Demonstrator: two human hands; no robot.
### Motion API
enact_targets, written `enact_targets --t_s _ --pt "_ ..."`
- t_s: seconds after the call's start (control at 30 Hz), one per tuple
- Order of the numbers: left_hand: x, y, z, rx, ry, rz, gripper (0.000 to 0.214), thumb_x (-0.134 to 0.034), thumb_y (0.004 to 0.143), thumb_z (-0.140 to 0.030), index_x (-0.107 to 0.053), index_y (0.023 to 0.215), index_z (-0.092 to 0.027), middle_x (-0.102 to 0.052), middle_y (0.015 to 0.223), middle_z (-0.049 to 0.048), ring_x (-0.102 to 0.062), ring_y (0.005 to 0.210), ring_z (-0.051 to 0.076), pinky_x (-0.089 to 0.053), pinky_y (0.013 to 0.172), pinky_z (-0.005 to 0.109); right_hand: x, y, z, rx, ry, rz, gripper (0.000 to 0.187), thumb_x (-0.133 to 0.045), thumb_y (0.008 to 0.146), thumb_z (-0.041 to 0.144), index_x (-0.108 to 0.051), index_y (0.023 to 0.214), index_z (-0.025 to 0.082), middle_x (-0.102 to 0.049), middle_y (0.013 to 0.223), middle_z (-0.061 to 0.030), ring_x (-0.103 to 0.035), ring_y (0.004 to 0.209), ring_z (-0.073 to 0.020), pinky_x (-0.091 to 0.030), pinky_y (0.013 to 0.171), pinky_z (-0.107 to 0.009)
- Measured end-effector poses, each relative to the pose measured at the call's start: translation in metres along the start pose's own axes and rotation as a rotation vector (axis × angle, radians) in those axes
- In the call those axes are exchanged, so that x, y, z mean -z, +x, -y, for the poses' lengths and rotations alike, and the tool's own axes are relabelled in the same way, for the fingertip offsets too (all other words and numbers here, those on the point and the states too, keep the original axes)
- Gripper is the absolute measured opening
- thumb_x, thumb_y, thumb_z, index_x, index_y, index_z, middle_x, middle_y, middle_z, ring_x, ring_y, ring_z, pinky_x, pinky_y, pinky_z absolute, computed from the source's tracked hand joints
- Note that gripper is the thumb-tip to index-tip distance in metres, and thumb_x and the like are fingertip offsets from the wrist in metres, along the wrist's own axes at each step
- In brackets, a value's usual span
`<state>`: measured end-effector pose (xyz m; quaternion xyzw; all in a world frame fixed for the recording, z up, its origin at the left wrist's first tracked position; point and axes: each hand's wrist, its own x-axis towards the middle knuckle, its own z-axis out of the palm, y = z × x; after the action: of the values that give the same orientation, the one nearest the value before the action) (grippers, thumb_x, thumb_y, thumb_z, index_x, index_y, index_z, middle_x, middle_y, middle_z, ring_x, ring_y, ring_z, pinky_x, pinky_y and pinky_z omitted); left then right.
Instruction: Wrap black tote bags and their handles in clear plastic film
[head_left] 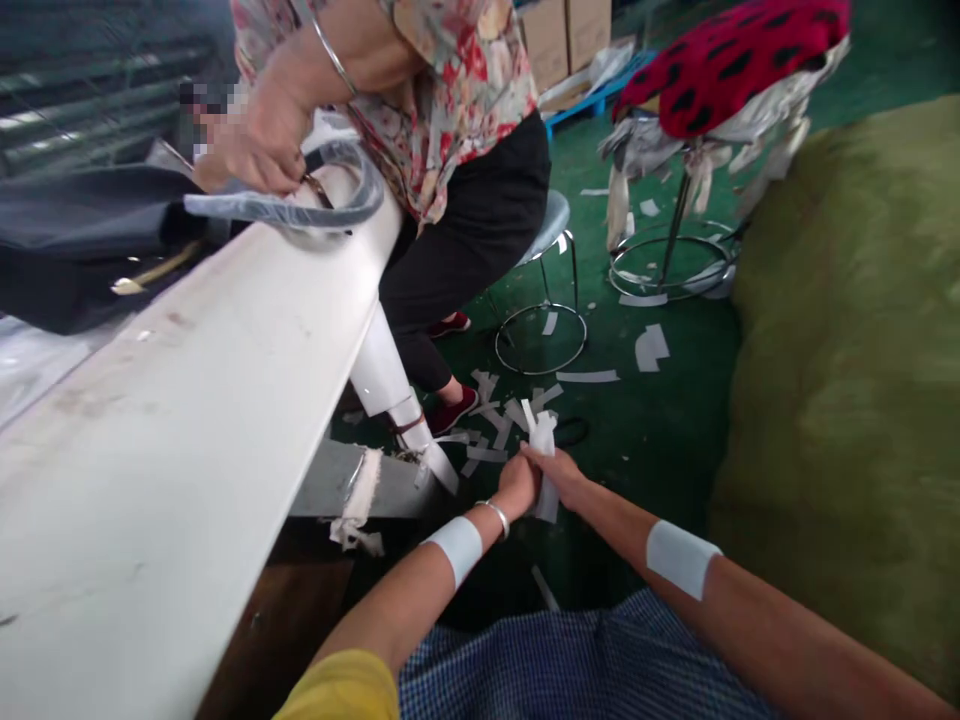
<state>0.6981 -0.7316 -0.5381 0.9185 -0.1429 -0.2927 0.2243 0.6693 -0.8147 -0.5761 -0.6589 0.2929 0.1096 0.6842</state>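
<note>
Low over the floor, my left hand (519, 482) and my right hand (559, 472) meet around a bundle of white paper strips (543, 436). Fingers of both hands are closed on it; its upper ends stick up above them and a flat piece hangs below. A silver bangle (495, 518) circles my left wrist. White patches lie on both of my forearms. Loose white strips (487, 454) are scattered on the green floor just beyond my hands.
A white table (247, 330) runs along the left. Beside it a co-worker (465, 150) in a floral top handles a bag strap (285, 208) by a dark bag (97, 240). A stool (541, 340) and a cloth-covered stool (675, 230) stand beyond; a large olive sack (855, 380) fills the right.
</note>
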Motion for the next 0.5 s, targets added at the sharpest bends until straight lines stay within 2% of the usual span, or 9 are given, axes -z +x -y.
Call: enact_targets --t_s 0.1,0.17,0.2,0.27,0.37,0.5 --pt "0.013 0.001 -0.032 -0.118 0.04 0.113 0.034 -0.07 0.081 -0.028 -0.065 0.113 -0.015 -0.072 0.104 0.0116 -0.067 0.096 0.024 -0.05 0.083 0.031 0.03 0.014 0.019 -0.091 -0.051 -0.121 0.034 -0.053 0.098 0.043 -0.061 0.118 0.016 -0.067 0.109 -0.0084 -0.067 0.087 -0.0176 -0.057 0.077 -0.035" --pt "0.023 0.014 -0.038 -0.168 0.062 0.203 0.028 -0.076 0.077 -0.03 -0.069 0.1 -0.016 -0.073 0.094 0.0055 -0.067 0.088 0.021 -0.052 0.08 0.03 0.052 0.025 0.018 -0.134 -0.12 -0.157 0.032 -0.056 0.097 0.04 -0.06 0.118 0.017 -0.064 0.113 -0.0077 -0.065 0.091 -0.0183 -0.057 0.079 -0.037" --pt "0.028 0.026 -0.037 -0.175 0.076 0.228 0.025 -0.075 0.08 -0.034 -0.069 0.095 -0.015 -0.072 0.091 0.0037 -0.067 0.084 0.02 -0.054 0.079 0.031 0.063 0.031 0.014 -0.148 -0.161 -0.165 0.031 -0.056 0.097 0.039 -0.06 0.118 0.017 -0.064 0.113 -0.0077 -0.065 0.092 -0.0186 -0.057 0.079 -0.037" --pt "0.037 0.061 -0.028 -0.16 0.109 0.218 0.026 -0.066 0.089 -0.039 -0.067 0.094 -0.013 -0.069 0.091 0.003 -0.066 0.082 0.018 -0.055 0.078 0.035 0.086 0.042 0.002 -0.162 -0.25 -0.178 0.03 -0.056 0.097 0.039 -0.061 0.116 0.017 -0.064 0.111 -0.0073 -0.065 0.091 -0.0182 -0.057 0.079 -0.037" --pt "0.042 0.128 -0.005 -0.102 0.146 0.097 0.026 -0.058 0.095 -0.037 -0.064 0.105 -0.014 -0.067 0.105 0.0063 -0.065 0.092 0.018 -0.055 0.083 0.039 0.118 0.058 -0.022 -0.153 -0.408 -0.214 0.028 -0.055 0.097 0.038 -0.063 0.112 0.016 -0.067 0.106 -0.0074 -0.066 0.09 -0.0184 -0.056 0.081 -0.038" --pt "0.023 0.209 0.029 -0.011 0.121 -0.044 0.029 -0.058 0.095 -0.037 -0.061 0.115 -0.015 -0.063 0.116 0.0087 -0.062 0.104 0.022 -0.052 0.092 0.045 0.151 0.077 -0.042 -0.11 -0.666 -0.266 0.023 -0.059 0.093 0.032 -0.065 0.111 0.02 -0.071 0.106 -0.0112 -0.068 0.097 -0.025 -0.055 0.078 -0.035"
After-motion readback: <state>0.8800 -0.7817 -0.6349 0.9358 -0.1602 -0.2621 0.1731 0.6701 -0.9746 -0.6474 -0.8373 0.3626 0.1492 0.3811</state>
